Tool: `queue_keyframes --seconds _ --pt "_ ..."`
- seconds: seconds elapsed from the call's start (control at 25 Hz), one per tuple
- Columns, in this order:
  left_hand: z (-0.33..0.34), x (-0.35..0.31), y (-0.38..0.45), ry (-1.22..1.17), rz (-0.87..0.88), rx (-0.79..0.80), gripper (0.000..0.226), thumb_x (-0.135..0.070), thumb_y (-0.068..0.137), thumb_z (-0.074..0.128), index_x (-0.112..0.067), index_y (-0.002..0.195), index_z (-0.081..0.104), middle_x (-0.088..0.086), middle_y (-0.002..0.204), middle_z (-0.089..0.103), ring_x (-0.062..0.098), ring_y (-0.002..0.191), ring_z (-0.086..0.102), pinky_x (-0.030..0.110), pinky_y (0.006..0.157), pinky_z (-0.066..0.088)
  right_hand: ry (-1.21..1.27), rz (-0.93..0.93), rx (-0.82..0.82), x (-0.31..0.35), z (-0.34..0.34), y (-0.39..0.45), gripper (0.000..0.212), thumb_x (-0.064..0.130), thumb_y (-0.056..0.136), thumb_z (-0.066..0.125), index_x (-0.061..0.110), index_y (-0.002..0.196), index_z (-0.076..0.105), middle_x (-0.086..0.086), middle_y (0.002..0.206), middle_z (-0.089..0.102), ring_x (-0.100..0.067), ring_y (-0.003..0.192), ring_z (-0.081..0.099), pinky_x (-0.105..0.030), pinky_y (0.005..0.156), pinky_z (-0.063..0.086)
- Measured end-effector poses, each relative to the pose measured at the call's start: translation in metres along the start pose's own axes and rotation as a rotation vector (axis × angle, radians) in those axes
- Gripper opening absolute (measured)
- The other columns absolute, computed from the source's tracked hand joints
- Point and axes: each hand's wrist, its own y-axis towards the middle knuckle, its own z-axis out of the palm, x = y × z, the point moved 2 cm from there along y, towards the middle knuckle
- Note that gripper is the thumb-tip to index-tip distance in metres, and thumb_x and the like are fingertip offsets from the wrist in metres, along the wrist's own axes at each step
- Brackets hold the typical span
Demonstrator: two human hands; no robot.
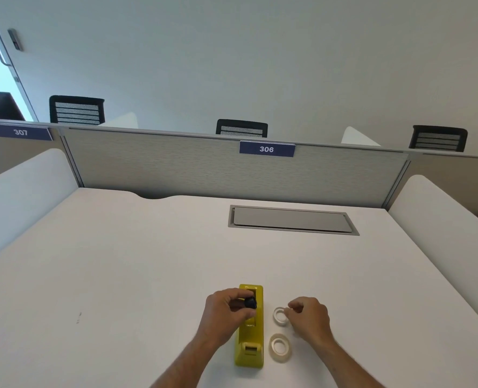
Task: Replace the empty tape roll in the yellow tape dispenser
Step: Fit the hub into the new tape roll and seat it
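Holding the black hub [250, 303] in my left hand [226, 309], I have it pinched between thumb and fingers right over the open well of the yellow dispenser [249, 329], which sits on the white worktop [120, 275] with its cutter end toward me. My right hand [309, 317] is loosely curled, fingertips at the edge of the smaller ring [280, 315]; I cannot tell whether it actually grips it or only touches it. A second, fuller-looking roll [279, 347] lies flat just beside the dispenser's near end.

My main worry is mixing the two rings up. Both are pale and close together, and from this height I judge the thin one to be the spent core and the thicker one the fresh tape, but I am not sure. Threading the wrong one onto the hub would undo the job.

Other risks: the hub is small and round, so a slack pinch could drop it and let it roll off. The roll could also go on facing the wrong way, leaving the sticky side facing away from the cutter. Nothing steadies the dispenser, so a push may slide it.
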Motion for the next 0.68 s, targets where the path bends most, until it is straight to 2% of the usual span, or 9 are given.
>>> queue_keyframes --seconds 0.08,0.16,0.24,0.32,0.4,0.44,0.52,0.68 --pt "-0.001 0.001 -0.002 -0.001 0.002 -0.005 0.039 -0.007 0.069 0.089 -0.023 0.103 0.077 -0.013 0.093 0.076 0.0 0.085 0.071 0.014 0.077 0.055 0.02 -0.076 0.011 -0.001 -0.001 -0.007 0.013 0.023 0.076 0.076 0.019 0.089 0.077 0.005 0.084 0.075 -0.009 0.079 0.068 -0.029 0.078 0.057" --pt "-0.001 0.001 -0.004 0.004 0.003 -0.003 0.04 -0.007 0.07 0.088 -0.022 0.106 0.077 -0.013 0.095 0.075 -0.002 0.086 0.071 0.011 0.076 0.053 0.015 -0.148 0.079 -0.002 0.001 -0.017 0.023 0.03 0.071 0.078 0.022 0.092 0.076 0.008 0.082 0.073 -0.004 0.071 0.065 -0.023 0.071 0.057" --pt "-0.002 0.0 -0.006 0.015 0.0 -0.003 0.04 -0.009 0.072 0.087 -0.024 0.108 0.076 -0.012 0.097 0.075 -0.004 0.086 0.07 0.01 0.076 0.052 -0.07 -0.225 0.189 -0.005 0.003 -0.026 0.048 0.047 0.063 0.074 0.026 0.106 0.072 0.013 0.094 0.069 0.0 0.073 0.06 -0.013 0.068 0.05" --pt "-0.002 0.0 -0.009 0.021 -0.003 -0.006 0.04 -0.01 0.074 0.086 -0.024 0.11 0.075 -0.01 0.1 0.075 -0.005 0.087 0.07 0.01 0.077 0.053 -0.273 -0.323 0.299 -0.01 0.01 -0.031 0.075 0.062 0.056 0.065 0.033 0.124 0.06 0.02 0.113 0.059 0.001 0.091 0.058 -0.016 0.08 0.048" --pt "-0.002 0.0 -0.01 0.031 -0.003 -0.001 0.041 -0.011 0.075 0.086 -0.023 0.112 0.074 -0.01 0.102 0.074 -0.003 0.089 0.07 0.012 0.08 0.054 -0.469 -0.378 0.371 -0.014 0.018 -0.033 0.087 0.067 0.056 0.062 0.038 0.136 0.045 0.019 0.129 0.05 -0.007 0.116 0.052 -0.026 0.094 0.047" --pt "-0.002 0.0 -0.011 0.033 -0.002 0.002 0.041 -0.012 0.075 0.086 -0.023 0.112 0.074 -0.01 0.103 0.074 -0.002 0.09 0.07 0.014 0.082 0.055 -0.502 -0.384 0.382 -0.015 0.02 -0.033 0.085 0.066 0.058 0.063 0.038 0.137 0.044 0.018 0.132 0.049 -0.009 0.119 0.051 -0.028 0.096 0.047" --pt "-0.002 0.0 -0.012 0.025 -0.003 0.008 0.041 -0.012 0.074 0.086 -0.023 0.112 0.074 -0.009 0.103 0.075 -0.001 0.09 0.07 0.016 0.083 0.056 -0.452 -0.378 0.357 -0.015 0.021 -0.033 0.075 0.062 0.062 0.068 0.037 0.13 0.052 0.015 0.125 0.054 -0.007 0.11 0.054 -0.023 0.09 0.048" --pt "-0.003 0.0 -0.014 0.01 0.002 0.006 0.04 -0.01 0.073 0.087 -0.022 0.109 0.075 -0.008 0.101 0.076 0.0 0.086 0.071 0.017 0.081 0.057 -0.057 -0.255 0.269 -0.011 0.01 -0.036 0.053 0.054 0.054 0.081 0.035 0.101 0.067 0.017 0.103 0.063 -0.005 0.083 0.064 -0.014 0.07 0.052"
